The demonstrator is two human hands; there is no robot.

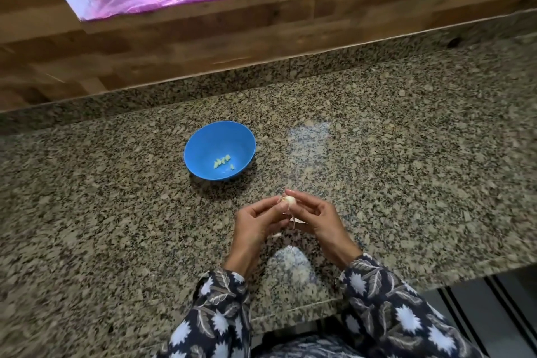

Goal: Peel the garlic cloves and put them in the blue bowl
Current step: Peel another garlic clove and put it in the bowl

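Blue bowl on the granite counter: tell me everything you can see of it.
The round blue bowl, smooth and plastic-looking, stands upright on the speckled granite counter. Its deep inside holds a few small pale peeled garlic cloves gathered near the bottom. It lies beyond the left hand and right hand, slightly to their left; neither touches it.

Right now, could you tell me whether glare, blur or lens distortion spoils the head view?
Head view: pale glare patches sit on the granite counter, right of the blue bowl and near the front edge; the wooden wall is smeared by blur; straight edges bow from the wide lens; the garlic clove is small and soft.
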